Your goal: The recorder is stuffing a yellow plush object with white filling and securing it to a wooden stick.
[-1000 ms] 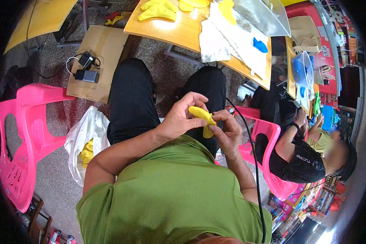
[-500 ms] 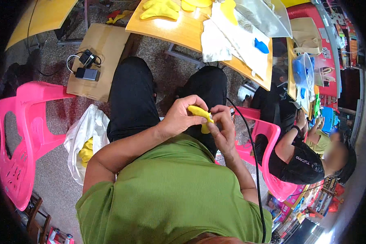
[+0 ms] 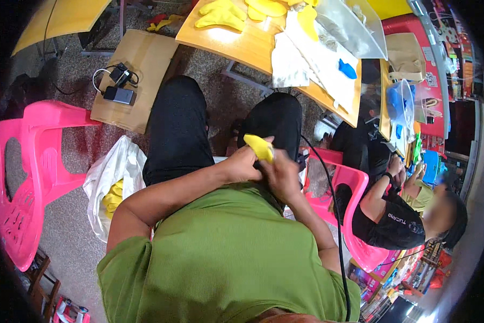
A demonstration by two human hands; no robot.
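Above my lap, my left hand [image 3: 243,164] is closed round a small yellow fabric piece [image 3: 258,146], soft and plump-looking, with one rounded end poking up past the fingers. My right hand [image 3: 282,173] is right beside it, touching or nearly touching the piece's lower right side. Motion smears its fingers, so their grip cannot be made out. The lower part of the yellow piece is hidden by the hands.
Ahead, a wooden table [image 3: 242,46] bears yellow pieces [image 3: 220,15], a blue piece [image 3: 347,69] and a clear bin [image 3: 368,37]. A white sack [image 3: 99,185] and pink chair [image 3: 34,161] are at left. A black cable [image 3: 333,199] runs beside my right arm. A co-worker [image 3: 393,215] sits right.
The yellow piece has turned more upright and shifted slightly; its lower hanging part no longer shows. My right hand has moved down and left, now blurred. The view has shifted a little.
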